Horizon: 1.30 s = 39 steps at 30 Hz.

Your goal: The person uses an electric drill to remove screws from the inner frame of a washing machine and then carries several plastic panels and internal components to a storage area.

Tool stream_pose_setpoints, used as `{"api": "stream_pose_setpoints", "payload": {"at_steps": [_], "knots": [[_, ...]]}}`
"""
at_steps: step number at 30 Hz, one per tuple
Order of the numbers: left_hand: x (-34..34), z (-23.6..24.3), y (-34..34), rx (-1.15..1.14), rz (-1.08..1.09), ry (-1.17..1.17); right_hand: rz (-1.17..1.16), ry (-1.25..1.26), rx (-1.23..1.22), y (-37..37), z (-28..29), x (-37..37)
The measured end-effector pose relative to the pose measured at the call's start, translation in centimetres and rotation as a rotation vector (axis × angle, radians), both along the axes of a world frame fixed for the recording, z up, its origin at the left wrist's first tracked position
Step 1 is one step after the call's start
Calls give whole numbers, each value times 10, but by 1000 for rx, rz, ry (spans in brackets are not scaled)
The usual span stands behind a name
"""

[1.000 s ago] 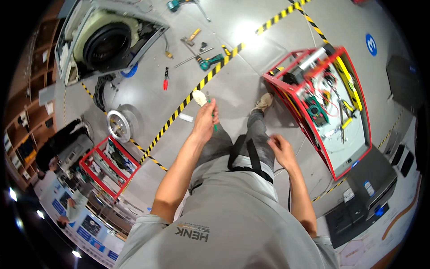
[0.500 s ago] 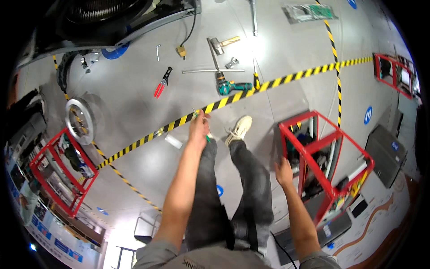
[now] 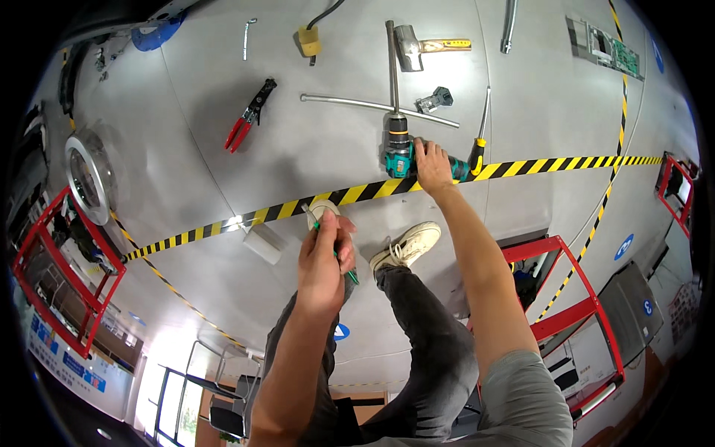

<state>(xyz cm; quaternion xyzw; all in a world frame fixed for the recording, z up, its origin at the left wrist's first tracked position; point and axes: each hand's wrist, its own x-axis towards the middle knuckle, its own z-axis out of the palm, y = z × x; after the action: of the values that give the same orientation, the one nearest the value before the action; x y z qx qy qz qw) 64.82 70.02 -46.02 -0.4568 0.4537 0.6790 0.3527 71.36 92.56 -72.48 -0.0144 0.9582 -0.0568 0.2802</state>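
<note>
My left hand (image 3: 322,261) is closed on a slim screwdriver (image 3: 352,276) with a green handle, above my shoes. My right hand (image 3: 433,165) has its fingers over the handle of a teal cordless drill (image 3: 399,158) lying beside the striped floor tape (image 3: 514,167). A long steel shaft (image 3: 395,63) points up from the drill's chuck and lies across a slim bar (image 3: 342,100). Around them are a hammer (image 3: 410,46), a small metal fitting (image 3: 434,100), a yellow-handled screwdriver (image 3: 478,153) and red-handled pliers (image 3: 239,134).
Red-framed carts (image 3: 51,249) stand left and right. A metal ring (image 3: 77,176) stands at the left, a dark machine edge (image 3: 119,18) at the upper left. A circuit board (image 3: 622,58), a steel tool (image 3: 509,22) and a cabled yellow block (image 3: 308,41) lie farther off.
My right hand has moved up and forward onto the drill. My left hand, still holding the screwdriver, is lower in view. The view has tipped toward the tools on the floor.
</note>
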Motion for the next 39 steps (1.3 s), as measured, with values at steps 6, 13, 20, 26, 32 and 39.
{"api": "stream_pose_setpoints", "payload": {"at_steps": [6,13,20,26,32,39], "knots": [[27,-17,-6,-160,-83,-4,-109,-25,-294,6,181,-7],[22,201,57,420,-247,24,-752,121,-762,-11,532,68],[80,461,134,933,-666,63,-1496,395,-1153,-49,812,173],[193,625,203,1072,-861,107,-1623,863,-825,-52,916,284],[309,633,254,1162,-1189,26,-1546,1211,-532,-38,897,411],[452,665,301,923,-1365,59,-1396,1218,-381,-1,901,553]]}}
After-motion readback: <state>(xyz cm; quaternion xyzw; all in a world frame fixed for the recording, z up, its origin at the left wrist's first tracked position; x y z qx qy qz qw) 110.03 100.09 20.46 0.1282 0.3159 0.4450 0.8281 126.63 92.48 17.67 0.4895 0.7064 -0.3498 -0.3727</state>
